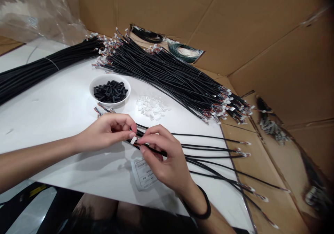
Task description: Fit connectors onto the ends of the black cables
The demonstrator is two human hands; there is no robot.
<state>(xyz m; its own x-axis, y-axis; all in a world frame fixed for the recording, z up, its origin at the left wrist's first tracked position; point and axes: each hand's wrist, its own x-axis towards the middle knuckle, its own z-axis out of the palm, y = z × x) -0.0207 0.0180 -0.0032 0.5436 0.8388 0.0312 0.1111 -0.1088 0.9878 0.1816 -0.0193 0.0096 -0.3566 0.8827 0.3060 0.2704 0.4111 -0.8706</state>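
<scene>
Head view, and here we went: the right hand [164, 161] was clenched around a few black cables [159, 151], their far ends fanning out to the right of the grip, while the left hand [104, 133] closed in from the left, thumb and fingertips pinching a small white connector [133, 140] right at the cable ends. Only this handful was in play; a large loose sheaf of black cables [167, 73] lay beyond the grip, and a thick tied bundle [44, 65] ran off further left. How much had been worked on, nobody could tell from up here, as the tiny cable ends were too small to read. Just past the left hand stood a white bowl [97, 84], piled with short black sleeves [111, 92], and to the right of it, a heap of clear chips [150, 108] lay straight on the white board [60, 108]. Below the grip, a printed paper label [143, 174] sat under the right hand, and two wire coils [184, 51] lay far ahead in the cardboard box [273, 46].
</scene>
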